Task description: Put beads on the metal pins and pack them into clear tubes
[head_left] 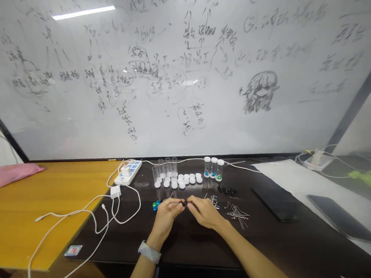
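Over the front middle of the dark table, my left hand and my right hand meet fingertip to fingertip. Both are closed in a pinch on a small black piece, mostly covered by the fingers; its exact kind is too small to make out. Blue and green shiny balls lie just left of my left hand. Beyond my right hand are short white sticks and a loose pile of thin metal pins. Several small black parts are heaped behind the pins.
Clear tubes stand at the back, near white round caps. Three capped tubes hold coloured balls. A power strip and white cables lie left; a black flat device and a phone lie right.
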Tool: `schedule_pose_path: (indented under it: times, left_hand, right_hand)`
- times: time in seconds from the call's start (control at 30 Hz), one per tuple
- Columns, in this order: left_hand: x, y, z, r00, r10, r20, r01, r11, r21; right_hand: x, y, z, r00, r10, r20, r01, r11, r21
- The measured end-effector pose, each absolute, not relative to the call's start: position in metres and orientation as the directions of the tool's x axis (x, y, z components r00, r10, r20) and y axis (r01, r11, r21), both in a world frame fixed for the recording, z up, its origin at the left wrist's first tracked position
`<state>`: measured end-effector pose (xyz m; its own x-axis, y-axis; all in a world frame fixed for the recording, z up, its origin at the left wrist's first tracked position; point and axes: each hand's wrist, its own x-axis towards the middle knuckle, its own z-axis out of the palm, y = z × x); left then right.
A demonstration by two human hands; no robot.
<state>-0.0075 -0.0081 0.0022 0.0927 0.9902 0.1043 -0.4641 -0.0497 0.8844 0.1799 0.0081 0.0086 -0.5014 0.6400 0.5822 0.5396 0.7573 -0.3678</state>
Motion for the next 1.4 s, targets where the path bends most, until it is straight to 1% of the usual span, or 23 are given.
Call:
schedule_pose_path:
  times: [0.1, 0.27, 0.43, 0.6, 0.77, 0.9, 1.07, 1.23, 1.4]
  left_hand:
    - [-0.0071, -0.0086, 0.0032, 0.09, 0.99, 0.105, -0.47, -0.051, 0.881]
    - [-0.0075, -0.0083, 0.0022, 0.103, 0.988, 0.117, -0.461, -0.057, 0.886]
    - [-0.0074, -0.0075, 0.0011, 0.097, 0.989, 0.114, -0.465, -0.056, 0.884]
    - [-0.0072, -0.0074, 0.0005, 0.099, 0.988, 0.118, -0.464, -0.059, 0.884]
    - [-0.0071, -0.0081, 0.0016, 0.103, 0.988, 0.117, -0.466, -0.056, 0.883]
    - [-0.0076, -0.0074, -0.0002, 0.112, 0.987, 0.119, -0.463, -0.054, 0.885]
    - [-0.0076, -0.0061, -0.0015, 0.108, 0.986, 0.129, -0.462, -0.065, 0.884]
    - [-0.0073, -0.0061, -0.0018, 0.107, 0.987, 0.121, -0.473, -0.057, 0.879]
    - [-0.0073, -0.006, -0.002, 0.106, 0.986, 0.126, -0.464, -0.063, 0.884]
  right_hand:
    - [0.1806, 0.0072, 0.0093, -0.493, 0.649, 0.579, 0.529, 0.752, -0.392]
    - [0.1798, 0.0082, 0.0084, -0.505, 0.637, 0.582, 0.547, 0.758, -0.355]
    - [0.1807, 0.0077, 0.0079, -0.496, 0.65, 0.575, 0.53, 0.752, -0.393]
    - [0.1797, 0.0083, 0.0076, -0.51, 0.632, 0.583, 0.546, 0.762, -0.349]
    - [0.1803, 0.0073, 0.0089, -0.503, 0.648, 0.572, 0.524, 0.755, -0.394]
    - [0.1798, 0.0087, 0.0076, -0.514, 0.63, 0.582, 0.532, 0.766, -0.36]
    - [0.1798, 0.0084, 0.0065, -0.495, 0.657, 0.568, 0.521, 0.748, -0.411]
    - [0.179, 0.0078, 0.0069, -0.509, 0.644, 0.571, 0.532, 0.757, -0.38]
    - [0.1793, 0.0078, 0.006, -0.497, 0.661, 0.562, 0.518, 0.746, -0.419]
